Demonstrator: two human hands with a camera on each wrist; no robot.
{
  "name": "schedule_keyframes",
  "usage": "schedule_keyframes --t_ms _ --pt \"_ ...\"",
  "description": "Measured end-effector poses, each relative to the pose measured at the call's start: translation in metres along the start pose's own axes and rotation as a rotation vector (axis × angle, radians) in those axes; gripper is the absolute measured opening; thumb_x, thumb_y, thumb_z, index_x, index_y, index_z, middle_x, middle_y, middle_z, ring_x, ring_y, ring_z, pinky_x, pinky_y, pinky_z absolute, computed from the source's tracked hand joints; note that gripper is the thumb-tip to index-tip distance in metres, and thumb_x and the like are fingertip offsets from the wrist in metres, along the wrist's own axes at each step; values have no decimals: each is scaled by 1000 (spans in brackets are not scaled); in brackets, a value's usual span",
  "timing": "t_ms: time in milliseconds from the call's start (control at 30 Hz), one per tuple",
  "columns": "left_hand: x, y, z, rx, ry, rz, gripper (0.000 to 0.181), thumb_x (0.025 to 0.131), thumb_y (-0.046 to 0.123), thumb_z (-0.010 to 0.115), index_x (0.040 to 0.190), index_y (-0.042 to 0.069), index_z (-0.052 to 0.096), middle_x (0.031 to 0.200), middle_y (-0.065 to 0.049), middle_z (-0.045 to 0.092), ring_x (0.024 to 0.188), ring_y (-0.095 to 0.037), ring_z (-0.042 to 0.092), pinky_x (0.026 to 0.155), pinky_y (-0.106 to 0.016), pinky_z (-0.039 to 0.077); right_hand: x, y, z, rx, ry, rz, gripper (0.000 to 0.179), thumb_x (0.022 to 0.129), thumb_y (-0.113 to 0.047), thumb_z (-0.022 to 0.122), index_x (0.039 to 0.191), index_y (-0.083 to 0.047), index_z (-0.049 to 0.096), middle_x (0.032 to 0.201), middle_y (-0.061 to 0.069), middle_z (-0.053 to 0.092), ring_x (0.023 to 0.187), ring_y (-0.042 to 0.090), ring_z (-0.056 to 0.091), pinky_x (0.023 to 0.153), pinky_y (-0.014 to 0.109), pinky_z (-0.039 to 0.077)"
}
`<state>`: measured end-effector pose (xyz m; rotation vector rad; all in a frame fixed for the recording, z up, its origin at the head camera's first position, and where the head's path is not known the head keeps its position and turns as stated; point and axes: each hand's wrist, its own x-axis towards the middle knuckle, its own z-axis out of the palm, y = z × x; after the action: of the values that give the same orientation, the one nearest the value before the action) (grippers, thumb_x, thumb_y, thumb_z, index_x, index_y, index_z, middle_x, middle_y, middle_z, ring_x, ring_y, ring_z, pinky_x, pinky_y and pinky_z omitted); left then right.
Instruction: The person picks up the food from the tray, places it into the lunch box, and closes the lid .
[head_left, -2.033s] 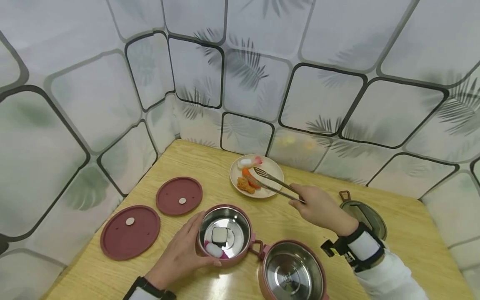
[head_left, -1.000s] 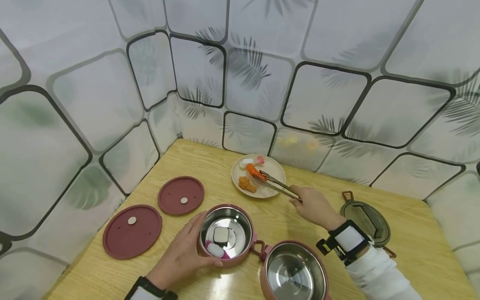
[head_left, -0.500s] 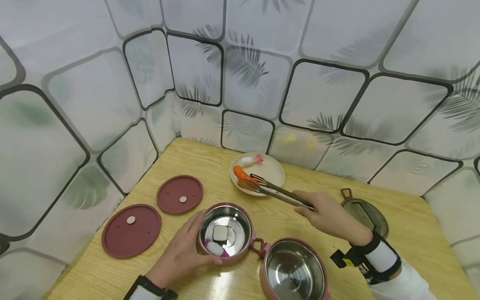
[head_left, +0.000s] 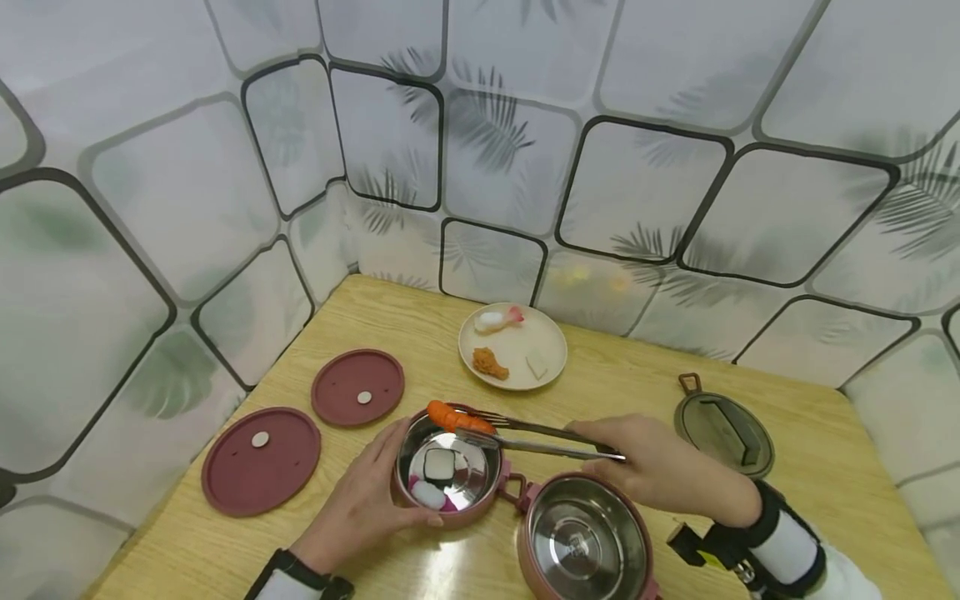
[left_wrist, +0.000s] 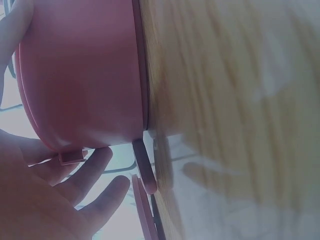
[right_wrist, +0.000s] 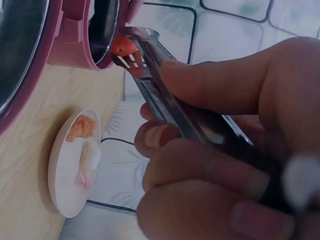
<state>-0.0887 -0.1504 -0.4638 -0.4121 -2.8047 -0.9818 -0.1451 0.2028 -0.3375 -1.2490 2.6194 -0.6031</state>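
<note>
My right hand (head_left: 667, 467) grips metal tongs (head_left: 555, 451), thumb on one arm and fingers curled round the other. A long, ridged orange toy food piece (head_left: 453, 417) is pinched in the tongs' slotted tips, over the far rim of a small pink pot (head_left: 471, 523). Inside that pot lie a white block with a dark edge (head_left: 439, 465) and a white-and-magenta piece (head_left: 429, 495). My left hand (head_left: 360, 504) holds the pot's left side, thumb at the front and fingers round the back. In the left wrist view, the pot's wall (left_wrist: 85, 75) stands on the table.
A second pink pot (head_left: 528, 550) stands to the right, its handle against the first. Behind, a plate (head_left: 517, 379) bears a shrimp piece (head_left: 498, 320), a fried drumstick (head_left: 489, 363) and a pale wedge (head_left: 536, 363). Two maroon lids (head_left: 262, 479) lie left, a lidded dark green pan (head_left: 705, 425) right.
The tongs picked the orange piece off the plate and carried it toward me, over the small pot. The pale wedge on the plate now shows. My left hand stays on the pot.
</note>
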Motion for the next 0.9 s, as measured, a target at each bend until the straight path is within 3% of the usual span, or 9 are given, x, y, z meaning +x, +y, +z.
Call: schedule_keyframes --t_ms 233,500,900 --pt "-1 -1 2 17 10 25 121 54 72 71 146 24 10 145 -11 30 126 -26 31 98 -50 36 12 -7 9 -109 -43 -24 40 89 -20 59 127 -10 51 109 3 63 93 12 57 75 36 50" --pt "-1 0 2 9 9 0 121 52 73 72 146 27 10 145 -7 30 127 -20 29 99 -48 36 20 -16 15 -170 -80 -6 39 87 -18 60 125 -11 52 96 0 61 70 2 49 60 26 45" --pt "-1 0 1 -1 17 11 121 53 70 73 146 26 11 145 -9 30 127 -20 28 100 -48 34 19 -19 3 -105 -97 60 42 89 -21 59 129 -12 49 109 2 61 87 9 55 70 33 49"
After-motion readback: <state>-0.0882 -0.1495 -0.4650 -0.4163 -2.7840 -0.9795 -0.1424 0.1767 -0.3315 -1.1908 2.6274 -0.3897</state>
